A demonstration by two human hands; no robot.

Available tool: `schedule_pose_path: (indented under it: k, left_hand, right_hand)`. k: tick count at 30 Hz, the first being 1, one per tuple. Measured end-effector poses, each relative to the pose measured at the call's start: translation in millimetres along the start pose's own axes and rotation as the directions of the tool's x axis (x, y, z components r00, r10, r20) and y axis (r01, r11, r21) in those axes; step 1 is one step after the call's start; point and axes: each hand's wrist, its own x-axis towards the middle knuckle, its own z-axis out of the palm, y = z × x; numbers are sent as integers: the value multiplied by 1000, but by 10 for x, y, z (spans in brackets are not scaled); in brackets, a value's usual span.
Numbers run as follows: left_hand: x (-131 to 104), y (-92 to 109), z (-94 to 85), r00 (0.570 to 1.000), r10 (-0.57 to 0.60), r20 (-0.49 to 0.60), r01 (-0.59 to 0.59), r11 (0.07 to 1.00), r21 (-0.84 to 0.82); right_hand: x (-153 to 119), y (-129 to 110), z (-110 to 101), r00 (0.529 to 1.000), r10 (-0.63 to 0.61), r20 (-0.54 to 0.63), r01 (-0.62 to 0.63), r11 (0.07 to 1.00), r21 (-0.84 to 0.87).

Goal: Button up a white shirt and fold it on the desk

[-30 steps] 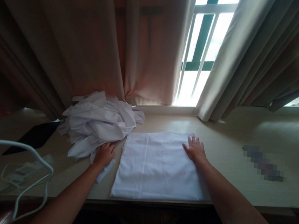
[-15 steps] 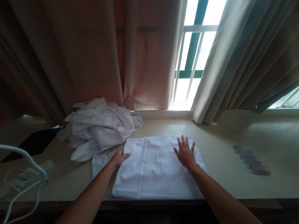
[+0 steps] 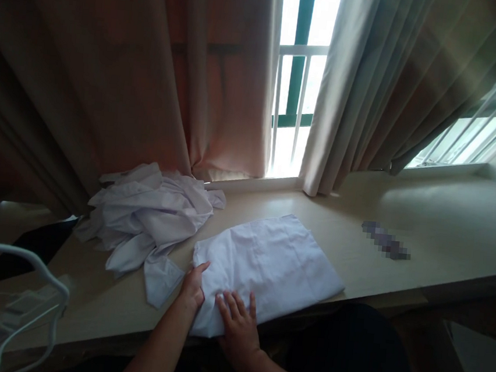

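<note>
A folded white garment [image 3: 271, 258], roughly rectangular, lies at the desk's front edge, slightly turned. My left hand [image 3: 194, 286] grips its left side, thumb on top and the other fingers out of sight at the edge. Palm down, my right hand [image 3: 240, 328] rests on its near left part with the fingers spread. Creases run across the cloth between the two hands. Left of it lies a crumpled heap of white cloth [image 3: 153, 206], one flap of which reaches close to my left hand.
A black flat object [image 3: 26, 252] and a white cable [image 3: 42, 271] are at the left of the desk [image 3: 264, 202]. A blurred-out object [image 3: 385, 240] lies at the right. Curtains [image 3: 229, 102] hang along the back by the window.
My right hand has moved from the garment's far right part to its near left edge. The garment has turned slightly, its right end now farther from me. The view has shifted right.
</note>
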Motion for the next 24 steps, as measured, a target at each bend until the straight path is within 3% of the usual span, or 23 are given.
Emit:
schedule_pose_path:
  k: [4,8,12,18,24]
  left_hand:
    - [-132,6,-133,998,-62,19,62,998,-15]
    - [-126,18,-326,987,-139,83,141,990,-18]
    - [-105,1,-465,973,-224,61,224,974,20]
    - [-180,33,-579,981,-186,58,183,982,54]
    - [-269,185,-768,983,-158,97,146,982,122]
  right_hand:
    - [-113,13,-33,1000,10,-13,-10,999,51]
    - [-272,-29,-170,998,-30,58,23,994,106]
    - [-400,-41,-324,989,-75,128,50,980,192]
    - [-532,22,-450,974,-154,168,98,949,299]
    - [-616,120,-498,953,-228,202,149,928,343]
